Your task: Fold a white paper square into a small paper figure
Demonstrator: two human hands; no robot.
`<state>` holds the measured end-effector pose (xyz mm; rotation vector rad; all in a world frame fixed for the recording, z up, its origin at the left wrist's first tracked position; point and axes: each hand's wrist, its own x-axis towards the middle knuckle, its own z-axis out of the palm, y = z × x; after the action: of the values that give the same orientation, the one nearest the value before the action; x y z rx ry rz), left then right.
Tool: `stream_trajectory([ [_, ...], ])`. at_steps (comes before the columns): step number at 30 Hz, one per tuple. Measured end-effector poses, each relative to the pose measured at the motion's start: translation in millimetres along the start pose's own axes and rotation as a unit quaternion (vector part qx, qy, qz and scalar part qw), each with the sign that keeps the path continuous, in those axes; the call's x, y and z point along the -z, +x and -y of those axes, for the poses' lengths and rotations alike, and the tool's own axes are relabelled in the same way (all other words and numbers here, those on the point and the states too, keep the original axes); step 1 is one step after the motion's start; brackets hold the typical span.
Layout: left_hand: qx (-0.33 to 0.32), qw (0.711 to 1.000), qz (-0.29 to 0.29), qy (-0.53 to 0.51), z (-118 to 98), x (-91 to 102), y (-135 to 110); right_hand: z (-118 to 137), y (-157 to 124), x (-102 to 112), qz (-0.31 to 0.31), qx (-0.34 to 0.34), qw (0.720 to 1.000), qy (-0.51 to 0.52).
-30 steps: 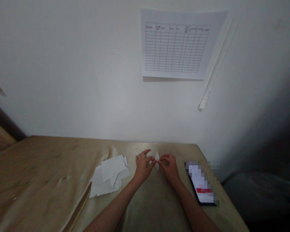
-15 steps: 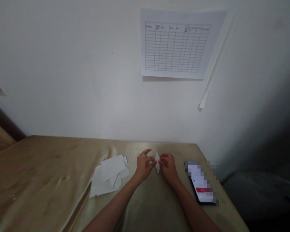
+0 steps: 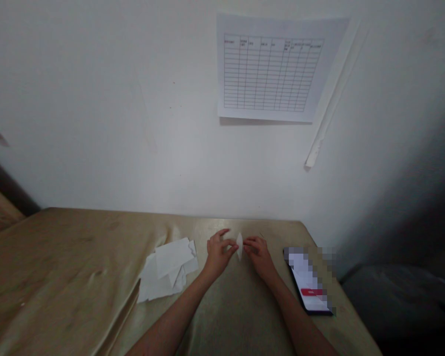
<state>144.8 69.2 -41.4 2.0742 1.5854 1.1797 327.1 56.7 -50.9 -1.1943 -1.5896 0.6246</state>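
From where I stand, I see a small white paper [image 3: 239,246], slim and pointed at top and bottom, between the person's two hands, over the far part of the table [image 3: 77,282] and near its back edge. The left hand [image 3: 218,254] has thumb and forefinger pinched together on the paper's left side, its other fingers lifted and curled away. The right hand [image 3: 259,254] brings its fingertips close together at the opposite edge; I can't tell whether they grip the paper or merely touch it. Just beyond the left hand's outer side lies a loose pile of white sheets [image 3: 166,269], overlapping at odd angles. To the right of the right hand, a phone [image 3: 311,289] lies face up, its lit screen partly blurred, with a red band low down. A shiny golden-brown covering, creased on the left, spreads over the table. Behind stands a pale wall [image 3: 96,109], bearing a printed grid sheet [image 3: 270,74] beside a slanting white strip [image 3: 328,118].
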Motion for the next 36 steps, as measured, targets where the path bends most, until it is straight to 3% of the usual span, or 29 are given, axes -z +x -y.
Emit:
stream_trajectory([
  [11, 0.013, 1.0, -0.021, 0.003, -6, 4.9, 0, 4, 0, -1, -0.01, -0.001, 1.0, 0.007],
  [21, -0.033, 0.999, -0.021, -0.022, -8, 3.7, -4, 9, -1, 0, -0.031, -0.029, 0.999, 0.026],
  [27, -0.013, 0.999, -0.022, -0.02, -6, 5.2, -2, 14, 1, 3, -0.002, -0.011, 0.999, 0.039],
  [36, 0.001, 1.0, -0.021, -0.015, -7, 3.0, -3, 13, -2, 0, -0.027, -0.039, 0.999, 0.023],
])
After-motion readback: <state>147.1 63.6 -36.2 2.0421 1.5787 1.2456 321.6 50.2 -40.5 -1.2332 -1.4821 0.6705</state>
